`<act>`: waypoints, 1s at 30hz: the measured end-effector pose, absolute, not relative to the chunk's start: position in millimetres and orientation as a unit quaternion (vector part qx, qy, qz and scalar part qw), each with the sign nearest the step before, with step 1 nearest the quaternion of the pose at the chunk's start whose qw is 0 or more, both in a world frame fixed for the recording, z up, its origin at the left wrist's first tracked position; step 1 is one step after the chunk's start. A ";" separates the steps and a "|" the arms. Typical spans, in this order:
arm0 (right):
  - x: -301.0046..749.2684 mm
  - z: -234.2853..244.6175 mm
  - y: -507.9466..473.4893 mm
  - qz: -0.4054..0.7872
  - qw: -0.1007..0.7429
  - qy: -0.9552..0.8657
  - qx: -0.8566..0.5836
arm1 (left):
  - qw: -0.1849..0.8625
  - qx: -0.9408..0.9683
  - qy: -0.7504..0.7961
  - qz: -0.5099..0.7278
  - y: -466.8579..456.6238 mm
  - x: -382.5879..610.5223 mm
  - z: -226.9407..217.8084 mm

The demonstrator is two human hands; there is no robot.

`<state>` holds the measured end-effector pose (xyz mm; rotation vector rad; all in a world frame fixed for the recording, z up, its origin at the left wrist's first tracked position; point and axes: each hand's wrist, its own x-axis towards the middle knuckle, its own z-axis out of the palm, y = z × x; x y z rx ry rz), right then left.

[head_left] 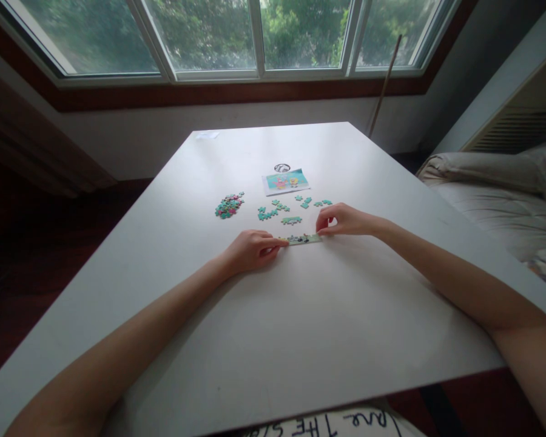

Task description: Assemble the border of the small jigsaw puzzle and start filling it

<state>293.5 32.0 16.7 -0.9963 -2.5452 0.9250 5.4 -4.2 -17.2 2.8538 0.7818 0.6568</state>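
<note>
A narrow puzzle strip (304,239) of joined jigsaw pieces lies on the white table (273,340). The index finger of my left hand (253,249) presses on its left end, the other fingers curled in. At the right end, thumb and fingertips of my right hand (339,220) come together in a pinch on a puzzle piece, mostly hidden by the fingers. Just beyond the strip lie a short row of green joined pieces (292,221), a teal cluster (267,213) and several loose pieces (306,202). Farther back is a picture card (286,181) with cartoon figures.
A heap of mixed puzzle pieces (229,206) sits to the left. Behind the card lies a small round dark-and-white item (282,167). Clear film or paper (208,135) rests at the far left corner. A padded seat (482,182) stands right of the table, windows beyond.
</note>
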 end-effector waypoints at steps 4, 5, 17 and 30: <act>292.4 15.9 32.0 0.309 0.131 -0.879 -0.339 | 0.054 0.940 0.257 0.216 -3.6 5.1 -18.2; 292.0 15.6 31.8 0.308 0.130 -0.880 -0.336 | 0.054 0.940 0.257 0.216 -3.5 5.0 -18.4; 314.8 28.9 42.5 0.301 0.048 -0.866 -0.397 | 0.048 0.941 0.258 0.215 -3.2 1.8 -22.4; 308.7 21.3 43.1 0.334 0.028 -0.864 -0.376 | 0.053 0.940 0.258 0.218 -2.9 1.7 -21.1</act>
